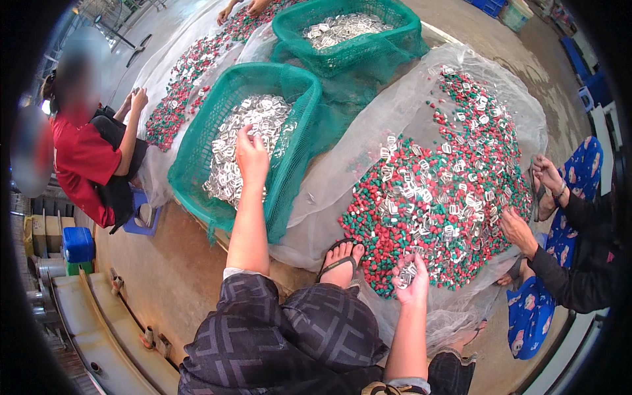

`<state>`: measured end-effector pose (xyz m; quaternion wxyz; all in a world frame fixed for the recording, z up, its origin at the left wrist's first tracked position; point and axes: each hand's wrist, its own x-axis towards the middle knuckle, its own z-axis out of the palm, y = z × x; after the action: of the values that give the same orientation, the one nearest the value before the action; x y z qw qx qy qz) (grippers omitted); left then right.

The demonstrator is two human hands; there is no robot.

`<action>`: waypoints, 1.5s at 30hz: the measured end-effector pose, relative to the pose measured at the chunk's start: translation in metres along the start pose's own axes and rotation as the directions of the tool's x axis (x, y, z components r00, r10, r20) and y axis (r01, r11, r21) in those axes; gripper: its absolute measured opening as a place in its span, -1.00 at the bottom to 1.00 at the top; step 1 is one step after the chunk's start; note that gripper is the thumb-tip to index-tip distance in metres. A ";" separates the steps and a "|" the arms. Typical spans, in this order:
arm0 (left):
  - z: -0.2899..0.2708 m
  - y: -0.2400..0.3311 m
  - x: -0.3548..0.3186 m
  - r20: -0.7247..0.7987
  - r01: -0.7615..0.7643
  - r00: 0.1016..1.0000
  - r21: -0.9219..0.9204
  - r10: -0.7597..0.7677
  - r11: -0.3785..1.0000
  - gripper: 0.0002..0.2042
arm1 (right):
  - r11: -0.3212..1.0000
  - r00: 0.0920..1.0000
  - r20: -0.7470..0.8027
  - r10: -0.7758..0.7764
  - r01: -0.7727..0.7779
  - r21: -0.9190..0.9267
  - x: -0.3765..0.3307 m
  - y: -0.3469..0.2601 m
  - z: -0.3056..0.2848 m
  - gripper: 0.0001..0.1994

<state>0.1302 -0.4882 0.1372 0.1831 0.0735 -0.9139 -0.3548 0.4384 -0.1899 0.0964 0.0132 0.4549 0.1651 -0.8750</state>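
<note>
A person looks down at their own bare hands, one reaching forward over each of two work areas. The left hand is over a green basket lined with netting, its fingertips at a heap of silvery, slotted clips; thumb and fingers are drawn close together, but whether they pinch a clip cannot be told. The right hand is turned partly upward, its fingers curled around a handful of the same clips, just above the near edge of a wide pile of red, green and white pellets. More clips lie scattered through that pile, which is spread on a pale, see-through sheet. Just beyond the basket stands a second basket, also green and holding clips. At the right, a co-worker's two hands are at the far side of the pile. At the left, a person in a red shirt sits by another spread of pellets, hands raised. The wearer's sandalled foot rests between basket and pile.
</note>
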 end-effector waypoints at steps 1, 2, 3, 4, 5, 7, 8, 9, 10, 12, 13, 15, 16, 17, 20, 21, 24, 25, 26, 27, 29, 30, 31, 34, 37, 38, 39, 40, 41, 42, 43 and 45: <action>-0.007 -0.010 0.001 -0.051 -0.011 0.999 -0.018 0.010 1.000 -0.71 | 1.000 1.000 -0.006 -0.003 0.003 -0.007 0.000 0.001 0.000 -0.77; -0.011 -0.016 0.003 -0.095 0.017 0.995 -0.126 -0.029 0.992 -0.78 | 1.000 1.000 -0.027 0.000 0.000 -0.011 0.001 0.001 -0.004 -0.77; -0.015 -0.018 0.002 -0.096 -0.007 0.995 -0.144 -0.007 0.990 -0.80 | 1.000 1.000 -0.030 -0.004 0.004 0.010 0.002 0.002 -0.009 -0.78; -0.016 -0.018 -0.001 -0.096 -0.031 0.995 -0.162 0.016 0.986 -0.83 | 1.000 0.999 -0.031 -0.010 0.011 0.029 0.002 0.002 -0.012 -0.78; -0.018 -0.016 -0.004 -0.096 -0.056 0.995 -0.180 0.039 0.982 -0.85 | 0.998 0.999 -0.042 -0.004 0.006 0.056 0.004 0.001 -0.012 -0.78; -0.024 -0.004 -0.014 -0.065 -0.183 0.982 -0.076 0.178 0.980 -0.91 | 0.999 1.000 -0.016 -0.027 0.028 0.039 0.004 0.001 -0.018 -0.78; -0.022 -0.010 -0.011 -0.012 -0.184 0.983 -0.047 0.183 0.982 -0.89 | 0.999 0.999 -0.030 -0.034 0.034 0.030 0.004 0.000 -0.017 -0.77; -0.023 -0.019 -0.006 0.039 -0.185 0.982 -0.007 0.185 0.983 -0.88 | 0.999 0.999 -0.043 -0.030 0.031 0.022 0.002 -0.001 -0.014 -0.77; -0.026 -0.028 0.000 0.151 -0.132 0.982 0.124 0.113 0.983 -0.85 | 1.000 0.998 -0.052 -0.025 0.026 0.015 0.000 -0.001 -0.011 -0.77; -0.025 -0.047 0.010 0.337 -0.069 0.939 0.382 -0.069 0.922 -0.80 | 0.999 0.999 -0.032 -0.033 0.034 0.023 -0.003 -0.003 -0.008 -0.77; -0.023 -0.055 0.009 0.348 -0.164 0.937 0.374 0.025 0.913 -0.78 | 0.999 0.999 -0.021 -0.041 0.042 0.029 -0.003 -0.005 -0.007 -0.76; -0.020 -0.064 0.005 0.379 -0.348 0.902 0.350 0.209 0.869 -0.72 | 0.998 0.999 -0.017 -0.041 0.042 0.049 0.000 -0.007 -0.011 -0.76; -0.019 -0.065 0.008 0.451 -0.308 0.883 0.344 0.132 0.887 -0.77 | 0.997 0.999 -0.020 -0.044 0.045 0.059 0.000 -0.008 -0.015 -0.76; -0.018 -0.063 0.011 0.400 -0.243 0.912 0.356 0.088 0.902 -0.79 | 0.997 0.998 -0.026 -0.054 0.056 0.056 0.001 -0.008 -0.017 -0.77; -0.011 -0.054 0.006 0.169 -0.260 0.962 0.333 0.214 0.906 -0.87 | 0.997 0.998 -0.015 -0.055 0.056 0.057 0.002 -0.010 -0.021 -0.78; -0.010 -0.026 -0.003 0.142 -0.184 0.977 0.174 0.160 0.967 -0.89 | 0.996 0.997 -0.028 -0.071 0.072 0.051 0.003 -0.012 -0.022 -0.78; 0.004 0.029 -0.048 0.358 -0.159 0.903 -0.237 0.239 0.958 -0.88 | 0.996 0.997 -0.026 -0.074 0.075 0.045 0.005 -0.009 -0.021 -0.79; 0.013 0.042 -0.069 0.443 -0.252 0.827 -0.257 0.345 0.933 -0.87 | 0.996 0.997 -0.025 -0.071 0.072 0.044 0.005 -0.009 -0.020 -0.79; 0.034 0.031 -0.091 0.558 -0.318 0.713 -0.281 0.423 0.906 -0.83 | 0.997 0.998 -0.021 -0.061 0.062 0.040 0.006 -0.008 -0.017 -0.80; 0.042 0.043 -0.115 0.739 -0.259 0.595 -0.197 0.316 0.946 -0.77 | 0.998 0.998 -0.037 -0.055 0.056 0.040 0.005 -0.007 -0.019 -0.80; 0.088 0.010 -0.155 0.822 -0.358 0.476 -0.146 0.314 0.922 -0.71 | 0.998 0.999 -0.016 -0.034 0.034 0.050 0.009 -0.002 -0.013 -0.80; 0.095 0.004 -0.167 0.831 -0.403 0.486 -0.060 0.269 0.913 -0.65 | 0.998 1.000 -0.005 -0.030 0.030 0.053 0.006 -0.002 -0.013 -0.80; 0.092 0.008 -0.175 0.819 -0.327 0.519 -0.074 0.244 0.942 -0.60 | 0.998 0.999 -0.013 -0.041 0.042 0.054 0.002 -0.003 -0.016 -0.80; 0.080 0.012 -0.174 0.838 -0.297 0.512 -0.031 0.186 0.955 -0.59 | 0.997 0.999 -0.031 -0.040 0.042 0.071 0.004 -0.003 -0.019 -0.79; 0.080 -0.002 -0.179 0.838 -0.331 0.495 -0.062 0.229 0.942 -0.61 | 0.994 0.999 -0.026 -0.031 0.033 0.101 0.007 -0.005 -0.024 -0.77; 0.078 -0.004 -0.177 0.829 -0.308 0.501 -0.100 0.250 0.946 -0.60 | 0.994 0.999 -0.032 -0.030 0.033 0.107 0.009 -0.005 -0.024 -0.77; 0.080 -0.004 -0.180 0.823 -0.279 0.497 -0.149 0.276 0.949 -0.60 | 0.993 0.998 -0.051 -0.038 0.044 0.112 0.007 -0.007 -0.026 -0.77; 0.082 -0.005 -0.180 0.807 -0.258 0.509 -0.189 0.300 0.947 -0.61 | 0.992 0.998 -0.039 -0.048 0.053 0.118 0.006 -0.008 -0.025 -0.78; 0.083 -0.006 -0.177 0.790 -0.237 0.521 -0.229 0.323 0.944 -0.61 | 0.994 0.998 -0.037 -0.049 0.053 0.100 0.008 -0.007 -0.022 -0.78; 0.085 -0.008 -0.179 0.777 -0.202 0.529 -0.273 0.340 0.940 -0.61 | 0.996 0.997 -0.049 -0.051 0.054 0.074 0.007 -0.007 -0.019 -0.79; 0.083 -0.002 -0.175 0.795 -0.102 0.535 -0.275 0.286 0.956 -0.60 | 0.997 0.996 -0.063 -0.060 0.063 0.047 0.006 -0.008 -0.017 -0.79; 0.078 0.006 -0.169 0.857 0.059 0.498 -0.186 0.133 0.981 -0.60 | 0.996 0.998 -0.034 -0.044 0.047 0.070 0.008 -0.005 -0.015 -0.81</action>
<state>0.2558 -0.3906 0.0404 -0.2851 -0.1515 -0.8454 -0.4256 0.4447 -0.1797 0.0835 -0.0255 0.4652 0.1446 -0.8730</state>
